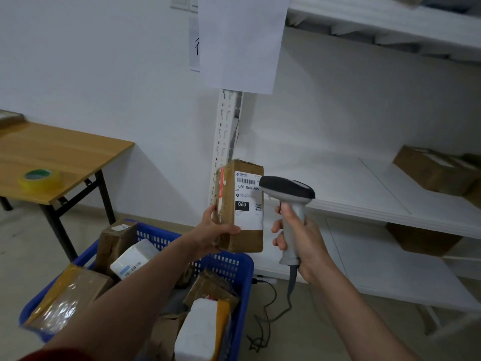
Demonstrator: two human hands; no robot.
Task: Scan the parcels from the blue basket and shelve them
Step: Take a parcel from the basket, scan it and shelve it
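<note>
Left hand [216, 230] grips parcel [229, 194], long axis twelve-to-six; right hand [302, 238] grips scanner [286, 190] at its three o'clock, nose just beside label [248, 217].

just one head-worn wide-angle cam, looking forward and down, close over the blue basket [229, 267] toward the shelf [364, 201]

A wooden table [78, 152] carries a yellow tape roll [40, 179]. The white shelf [351, 188] holds a brown box [434, 173] at its right. The blue basket [234, 261] stands on the floor [23, 235].
</note>
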